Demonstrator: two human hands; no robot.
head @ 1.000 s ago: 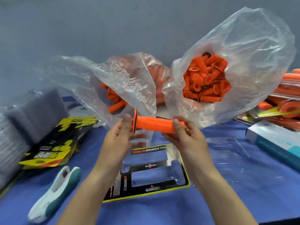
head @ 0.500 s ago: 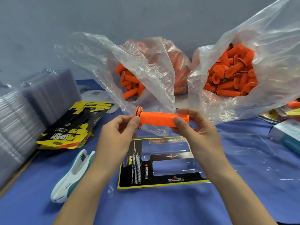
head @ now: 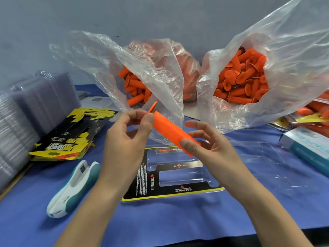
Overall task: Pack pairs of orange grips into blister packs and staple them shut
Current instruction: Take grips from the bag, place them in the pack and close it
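Observation:
An orange grip [head: 169, 130] is held in the air above the table, tilted with its flanged end up and to the left. My left hand [head: 127, 139] pinches the flanged end between thumb and fingers. My right hand [head: 204, 145] holds the lower end with thumb and curled fingers. Below them lies an open blister pack [head: 175, 175] with a black and yellow card and two bare cavities. A white and teal stapler [head: 73, 188] lies left of it.
Two clear plastic bags of orange grips stand behind, one in the middle [head: 142, 72] and one at the right [head: 249, 77]. Printed cards [head: 71, 134] and stacked clear blisters [head: 23, 113] sit left. A teal box [head: 309, 148] and packed grips [head: 313, 113] are right.
The grip has tilted from level to slanting, flange end up, and both hands have come lower over the blister pack. The view has shifted down and right.

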